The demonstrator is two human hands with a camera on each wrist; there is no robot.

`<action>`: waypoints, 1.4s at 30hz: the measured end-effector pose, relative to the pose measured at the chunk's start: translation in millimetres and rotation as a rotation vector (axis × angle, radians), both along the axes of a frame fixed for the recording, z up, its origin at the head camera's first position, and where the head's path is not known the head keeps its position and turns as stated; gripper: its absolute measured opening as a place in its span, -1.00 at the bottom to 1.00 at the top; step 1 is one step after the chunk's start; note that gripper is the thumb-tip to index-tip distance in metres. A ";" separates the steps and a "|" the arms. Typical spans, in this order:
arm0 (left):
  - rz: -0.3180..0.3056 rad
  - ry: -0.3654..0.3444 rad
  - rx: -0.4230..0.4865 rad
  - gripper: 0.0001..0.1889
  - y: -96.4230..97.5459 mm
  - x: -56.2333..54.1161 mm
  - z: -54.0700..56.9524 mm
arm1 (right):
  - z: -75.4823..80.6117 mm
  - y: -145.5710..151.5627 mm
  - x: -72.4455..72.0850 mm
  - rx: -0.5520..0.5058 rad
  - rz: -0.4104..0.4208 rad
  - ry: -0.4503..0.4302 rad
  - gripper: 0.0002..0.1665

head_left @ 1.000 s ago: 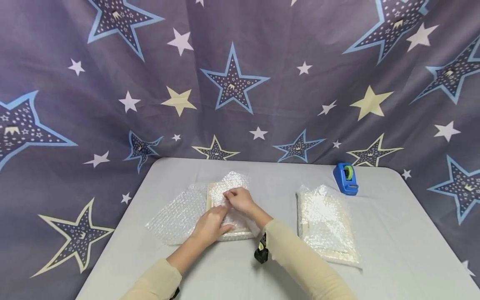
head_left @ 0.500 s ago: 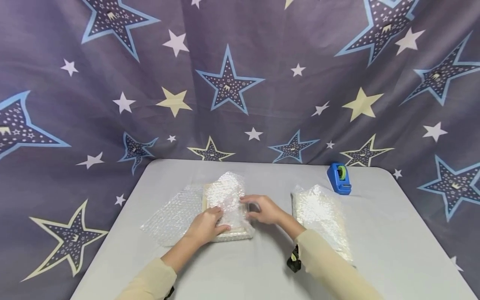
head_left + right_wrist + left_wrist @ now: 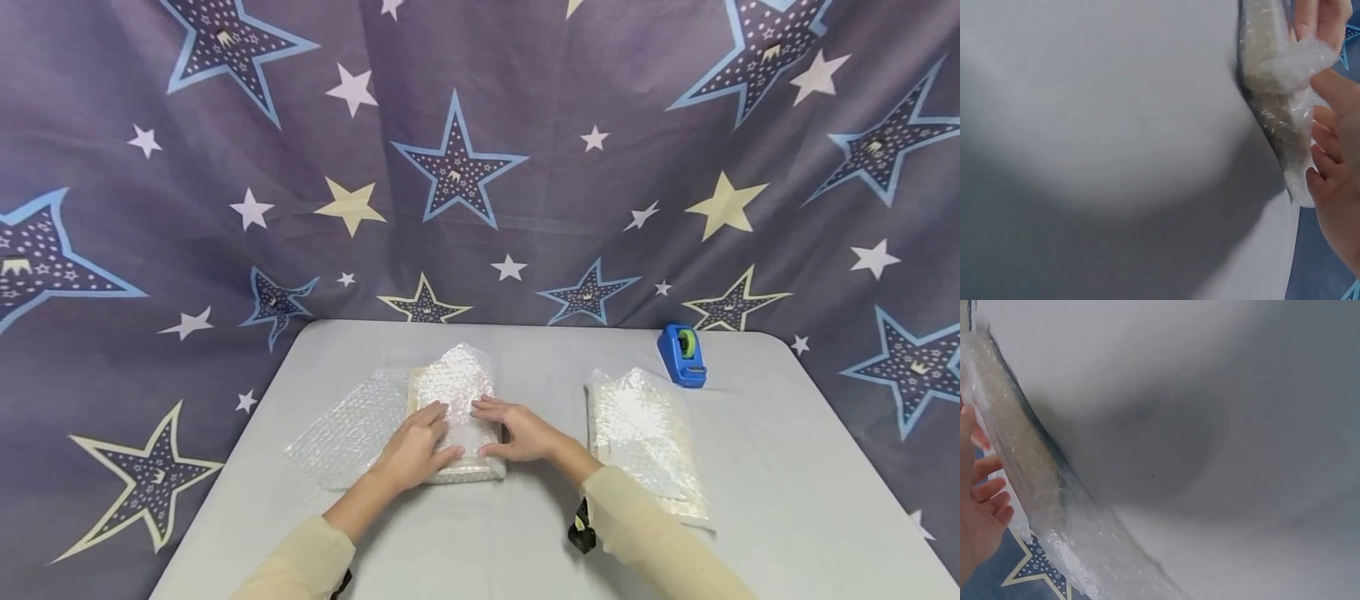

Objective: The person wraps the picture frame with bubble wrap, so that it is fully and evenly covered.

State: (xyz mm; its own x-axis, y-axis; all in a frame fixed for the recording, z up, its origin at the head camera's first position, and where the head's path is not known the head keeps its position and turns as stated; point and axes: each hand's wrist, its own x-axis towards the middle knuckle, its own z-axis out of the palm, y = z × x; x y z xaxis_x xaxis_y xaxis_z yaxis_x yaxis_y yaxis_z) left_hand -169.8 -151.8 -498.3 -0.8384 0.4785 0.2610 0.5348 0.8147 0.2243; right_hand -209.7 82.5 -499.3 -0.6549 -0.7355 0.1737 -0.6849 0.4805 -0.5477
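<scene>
A flat rectangular object with a pale wood-coloured edge (image 3: 412,397) lies on the table, partly covered by bubble wrap (image 3: 459,385). My left hand (image 3: 412,446) rests on its left part, fingers extended over the wrap. At the right side my right hand (image 3: 521,432) touches the wrap with spread fingers and thumb. In the right wrist view, a raised flap of the wrap (image 3: 1304,62) stands by the thumb of the right hand (image 3: 1341,169). The left wrist view shows the wrapped side (image 3: 1029,450) beside the left hand (image 3: 982,512).
A loose tail of bubble wrap (image 3: 348,433) spreads over the table to the left. Another flat bubble-wrapped package (image 3: 647,442) lies to the right. Beyond it a blue tape dispenser (image 3: 682,358) stands near the back edge. A star-patterned curtain (image 3: 555,225) hangs behind the table.
My right hand has moved from the middle of the wrap out to its right side, then slightly back onto it, its fingers spreading from a pinch. The left hand stays on the wrap.
</scene>
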 end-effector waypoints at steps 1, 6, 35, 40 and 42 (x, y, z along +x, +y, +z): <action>0.001 0.001 0.016 -0.51 1.1 -0.7 -0.6 | -0.6 -0.5 0.5 0.021 -0.007 -0.003 -0.28; 0.078 -0.016 0.043 -0.53 5.9 -5.3 -5.1 | -0.8 -4.3 3.9 0.084 -0.033 -0.010 -0.23; 0.181 -0.037 -0.146 -0.34 9.1 -17.6 4.3 | 3.9 -2.2 2.8 0.168 -0.001 0.085 0.07; 0.162 -0.061 -0.136 -0.34 7.8 -15.9 1.9 | 4.5 -1.5 1.7 0.141 0.010 0.022 0.04; 0.156 -0.077 -0.117 -0.35 7.1 -15.4 0.1 | 4.4 -1.6 1.9 0.124 0.000 0.003 -0.02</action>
State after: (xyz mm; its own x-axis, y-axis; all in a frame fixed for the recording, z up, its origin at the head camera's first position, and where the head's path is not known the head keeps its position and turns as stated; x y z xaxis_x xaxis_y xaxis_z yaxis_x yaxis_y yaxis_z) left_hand -185.2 -144.7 -498.2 -0.9199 0.3650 0.1430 0.3854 0.9091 0.1585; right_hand -207.9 80.9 -494.9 -0.6548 -0.7512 0.0835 -0.6863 0.5446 -0.4822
